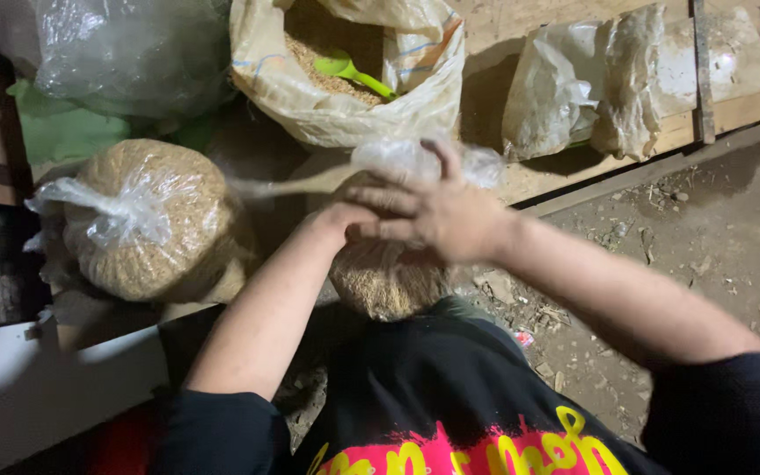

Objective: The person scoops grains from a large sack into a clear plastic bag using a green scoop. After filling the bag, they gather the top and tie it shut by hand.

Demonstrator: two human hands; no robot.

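Head view: both hands meet at the neck of a grain-filled bag (pixel 386 280) in the lap; right hand (pixel 450 215) grips the plastic, left hand (pixel 345 215) is mostly hidden, grip unclear. A loose twist could spill grain.

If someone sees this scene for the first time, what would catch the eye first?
Both hands, the right hand over the left hand, grip the twisted neck of a clear plastic bag of brown grain at the centre. To its left lies a tied bag of the same grain; behind, a bright green scoop rests in an open sack.
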